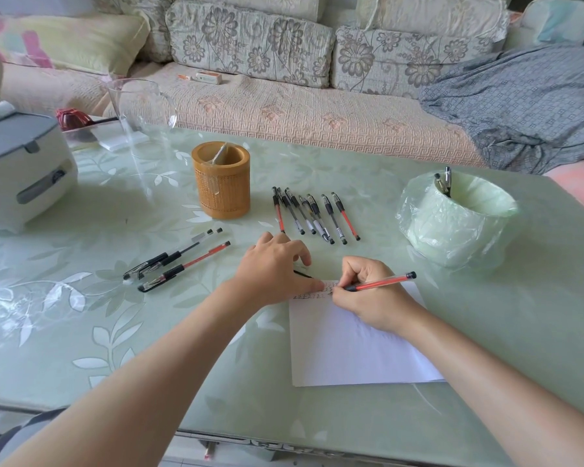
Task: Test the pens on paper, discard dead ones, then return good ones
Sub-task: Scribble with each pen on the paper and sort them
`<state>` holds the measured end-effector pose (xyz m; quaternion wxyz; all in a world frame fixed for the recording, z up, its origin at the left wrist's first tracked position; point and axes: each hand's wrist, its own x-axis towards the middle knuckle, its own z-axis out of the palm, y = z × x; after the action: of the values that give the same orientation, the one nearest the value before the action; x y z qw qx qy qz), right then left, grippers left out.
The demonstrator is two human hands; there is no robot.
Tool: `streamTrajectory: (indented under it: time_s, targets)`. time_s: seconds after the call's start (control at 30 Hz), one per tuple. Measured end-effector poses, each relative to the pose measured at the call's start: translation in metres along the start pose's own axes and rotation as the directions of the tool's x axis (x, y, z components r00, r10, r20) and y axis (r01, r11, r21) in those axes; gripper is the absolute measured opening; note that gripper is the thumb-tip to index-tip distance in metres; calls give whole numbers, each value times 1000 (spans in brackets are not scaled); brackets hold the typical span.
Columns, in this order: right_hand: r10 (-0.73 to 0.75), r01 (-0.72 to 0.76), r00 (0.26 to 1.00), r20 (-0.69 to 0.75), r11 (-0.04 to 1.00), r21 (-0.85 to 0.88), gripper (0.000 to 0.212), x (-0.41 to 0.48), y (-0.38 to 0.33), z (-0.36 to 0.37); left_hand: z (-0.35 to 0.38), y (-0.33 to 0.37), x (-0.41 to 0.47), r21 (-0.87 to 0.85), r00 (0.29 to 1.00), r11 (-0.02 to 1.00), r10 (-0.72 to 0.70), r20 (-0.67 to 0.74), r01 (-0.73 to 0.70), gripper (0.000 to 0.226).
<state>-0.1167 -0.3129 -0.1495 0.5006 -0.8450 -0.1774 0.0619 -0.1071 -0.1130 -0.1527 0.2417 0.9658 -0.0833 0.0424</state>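
**Red pen on trial at the top of the sheet**

Two bare forearms reach in over the pale green leaf-patterned glass table [81, 332]. The right hand [368, 298] grips a red-barrelled gel pen with a black cap end [381, 283] in a writing hold, its tip on the far edge of the white paper sheet [351, 352], beside rows of small test marks. The left hand [273, 267] steadies that far corner with thumb and bent fingers. A dark sliver shows beneath it, and I cannot tell whether it is held.

Beyond the left hand lies a row of seven black and red pens [312, 214]. Three more pens [176, 261] lie out to its left. Further off stands the round bamboo pen holder [221, 183]. Beyond the right hand is the small bin lined with a green plastic bag [452, 224], two pens [444, 182] in it.

The testing step looks to be midway. The next move depends on whether this stroke leaves ink: bin if not, kept if so.
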Motion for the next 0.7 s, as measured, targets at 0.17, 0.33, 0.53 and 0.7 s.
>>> streamTrajectory:
  time_s: [0.17, 0.33, 0.53, 0.7]
  targets:
    - [0, 0, 1000, 8, 1000, 3, 27, 0, 0, 1, 0, -1, 1, 8, 1000, 1000, 0, 6, 0, 49]
    - [-4, 3, 999, 33, 1000, 8, 22, 0, 1, -1, 0, -1, 1, 8, 1000, 1000, -2, 3, 2, 48]
    - [-3, 3, 1000, 17, 1000, 7, 23, 1, 1, 0, 1, -1, 2, 13, 1000, 1000, -2, 11, 2, 48]
    - [-6, 6, 1000, 10, 1000, -21, 23, 0, -1, 1, 0, -1, 1, 10, 1000, 1000, -9, 11, 9, 48]
